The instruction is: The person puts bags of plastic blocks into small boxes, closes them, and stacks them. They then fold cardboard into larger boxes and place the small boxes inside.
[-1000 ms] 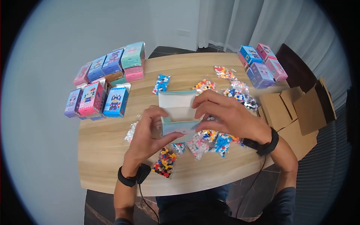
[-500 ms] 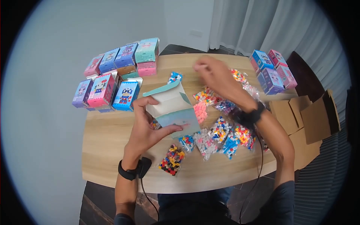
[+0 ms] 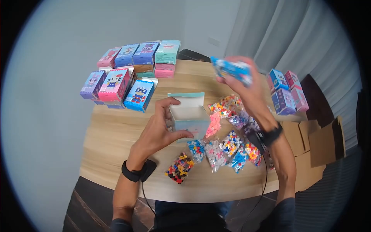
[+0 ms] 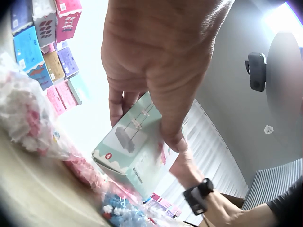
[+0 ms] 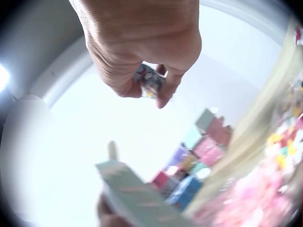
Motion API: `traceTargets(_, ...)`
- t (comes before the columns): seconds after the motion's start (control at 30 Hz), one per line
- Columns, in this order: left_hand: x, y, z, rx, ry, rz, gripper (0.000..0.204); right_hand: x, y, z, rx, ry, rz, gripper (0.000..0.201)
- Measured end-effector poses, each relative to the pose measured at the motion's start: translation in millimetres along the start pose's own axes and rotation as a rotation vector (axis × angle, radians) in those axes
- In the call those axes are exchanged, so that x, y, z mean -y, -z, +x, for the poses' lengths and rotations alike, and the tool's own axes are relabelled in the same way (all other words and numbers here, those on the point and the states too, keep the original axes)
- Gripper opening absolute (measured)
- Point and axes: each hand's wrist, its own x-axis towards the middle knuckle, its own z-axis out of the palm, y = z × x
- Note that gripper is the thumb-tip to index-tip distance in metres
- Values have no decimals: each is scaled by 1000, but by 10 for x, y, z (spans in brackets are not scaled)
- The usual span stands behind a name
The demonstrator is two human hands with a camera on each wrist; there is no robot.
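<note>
In the head view my left hand (image 3: pixel 156 131) grips a pale green box (image 3: pixel 195 127) by its left side, thumb on the near face, with the top standing open and the white inside showing. The left wrist view shows that box (image 4: pixel 135 142) from outside, under my left hand (image 4: pixel 156 61). Up and to the right, my right hand (image 3: pixel 247 83) holds a bag of blue and white bricks (image 3: pixel 234 70), blurred. In the right wrist view the bag (image 5: pixel 150 82) is pinched between the thumb and fingers of my right hand (image 5: pixel 142 47).
Several bags of coloured bricks (image 3: pixel 215 154) lie right of and below the box, one of them mostly black, red and yellow (image 3: pixel 180 168). Stacked boxes (image 3: pixel 114 83) stand at the back left, more boxes (image 3: pixel 284 101) at the back right. An open cardboard carton (image 3: pixel 326 143) is at the right.
My right hand has let go of the box, reached to the back of the table and lifted the blue and white bag. My left hand still holds the box, and the head view has shifted.
</note>
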Motion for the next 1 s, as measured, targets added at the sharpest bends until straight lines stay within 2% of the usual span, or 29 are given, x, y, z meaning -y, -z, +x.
traceTargets(0.03,-35,-4,3,32,51,-49,93,172,-97,-124,108,137,62,37)
traceTargets(0.1,-59,-55,-26,75,113,-103,95,318,-243,-234,206,260,132,38)
traceTargets(0.17,-83,-84,-26,62,-71,-89,101,358,-348,-313,509,353,-404,40)
traceTargets(0.2,-108,-80,-32,74,-71,-85,101,313,-367,-326,498,354,-398,40)
traceTargets(0.27,-156,-57,-31,100,-23,-110,98,217,-389,-279,505,124,-426,39)
traceTargets(0.3,-148,-55,-22,97,-26,-107,98,236,-365,-257,507,129,-427,39)
traceTargets(0.37,-141,-75,23,139,62,-418,90,312,-268,-211,481,247,-605,37)
traceTargets(0.4,-179,-73,20,147,67,-509,85,377,-242,-226,492,171,-620,37)
traceTargets(0.43,-165,-88,12,152,69,-511,85,411,-221,-230,487,167,-620,37)
traceTargets(0.5,-117,-125,14,111,39,-533,88,460,-179,-211,454,216,-851,42)
traceTargets(0.53,-133,-137,13,116,43,-536,88,511,-180,-223,450,210,-851,42)
traceTargets(0.6,-187,-140,27,93,18,-379,81,601,-192,-225,588,25,-960,44)
traceTargets(0.63,-186,-115,29,92,21,-379,81,587,-188,-229,590,23,-958,44)
traceTargets(0.7,-178,-46,28,206,38,-155,67,553,-174,-265,407,61,-822,42)
traceTargets(0.77,-255,-8,47,169,24,-166,61,639,-185,-326,474,24,-861,42)
traceTargets(0.83,-331,93,64,393,190,-18,64,646,-190,-353,532,-13,-895,41)
traceTargets(0.87,-317,48,39,398,188,-18,64,614,-181,-347,533,17,-923,41)
traceTargets(0.93,-313,-66,4,196,156,-265,59,566,-170,-332,534,48,-954,41)
traceTargets(0.97,-349,-36,22,196,156,-265,59,545,-170,-331,524,45,-921,40)
traceTargets(1.0,-405,18,52,267,89,-104,56,537,-176,-327,515,42,-888,39)
